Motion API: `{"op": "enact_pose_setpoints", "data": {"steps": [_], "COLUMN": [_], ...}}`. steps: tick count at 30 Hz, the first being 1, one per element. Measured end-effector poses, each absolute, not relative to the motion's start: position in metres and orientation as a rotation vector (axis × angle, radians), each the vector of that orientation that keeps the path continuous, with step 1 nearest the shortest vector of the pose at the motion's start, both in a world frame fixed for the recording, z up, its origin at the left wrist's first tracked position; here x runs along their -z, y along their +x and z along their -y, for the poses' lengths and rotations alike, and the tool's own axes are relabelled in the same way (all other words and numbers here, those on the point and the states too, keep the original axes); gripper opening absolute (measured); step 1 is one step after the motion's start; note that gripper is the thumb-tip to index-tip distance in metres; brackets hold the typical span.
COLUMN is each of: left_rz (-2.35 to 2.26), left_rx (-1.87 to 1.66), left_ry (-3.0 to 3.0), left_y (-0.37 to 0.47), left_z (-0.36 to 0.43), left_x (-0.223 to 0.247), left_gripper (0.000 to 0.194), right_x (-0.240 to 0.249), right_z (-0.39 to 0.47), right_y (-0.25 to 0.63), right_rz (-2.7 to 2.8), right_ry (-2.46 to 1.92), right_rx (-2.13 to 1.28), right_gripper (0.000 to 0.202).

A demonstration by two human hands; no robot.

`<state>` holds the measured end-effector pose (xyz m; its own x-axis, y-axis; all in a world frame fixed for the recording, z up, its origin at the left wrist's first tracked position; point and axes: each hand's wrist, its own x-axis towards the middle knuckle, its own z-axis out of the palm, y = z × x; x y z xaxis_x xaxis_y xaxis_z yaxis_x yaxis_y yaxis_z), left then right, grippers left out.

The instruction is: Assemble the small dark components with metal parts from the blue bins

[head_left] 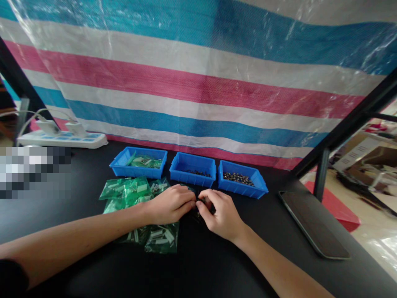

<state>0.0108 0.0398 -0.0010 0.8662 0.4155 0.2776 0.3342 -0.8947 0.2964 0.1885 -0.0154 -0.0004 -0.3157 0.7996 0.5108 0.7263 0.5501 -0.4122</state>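
Observation:
My left hand (174, 203) and my right hand (219, 213) meet over the black table, fingertips pinched close together. What lies between the fingers is too small and dark to name. Several green plastic bags (136, 192) holding pale strip-like pieces are spread beside and under my left forearm; one more bag (161, 239) lies just below my left hand. Beyond my hands stand three blue bins. The left bin (119, 167) contains green bags, the middle bin (186, 177) small dark parts, and the right bin (245, 190) small brassy metal parts.
A dark phone-like slab (313, 223) lies at the table's right side. At the back left, a white power strip (62, 140) has chargers and cables plugged in. A striped plastic sheet (192, 87) hangs behind the table (223, 269), between black metal posts (322, 176).

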Motion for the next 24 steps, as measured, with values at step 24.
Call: {"op": "enact_pose_setpoints", "data": {"steps": [24], "left_rz": [-0.564], "left_rx": [-0.474], "left_ry": [2.812], "left_y": [0.0118], "left_z": [-0.0399], "left_x": [-0.0001], "left_gripper": [0.024], "right_x": [0.0028], "right_z": [0.0149], "right_y": [0.1893], "right_rz": [2.148], "right_ry": [-1.171], "right_rx": [-0.153], "right_gripper": [0.014]}}
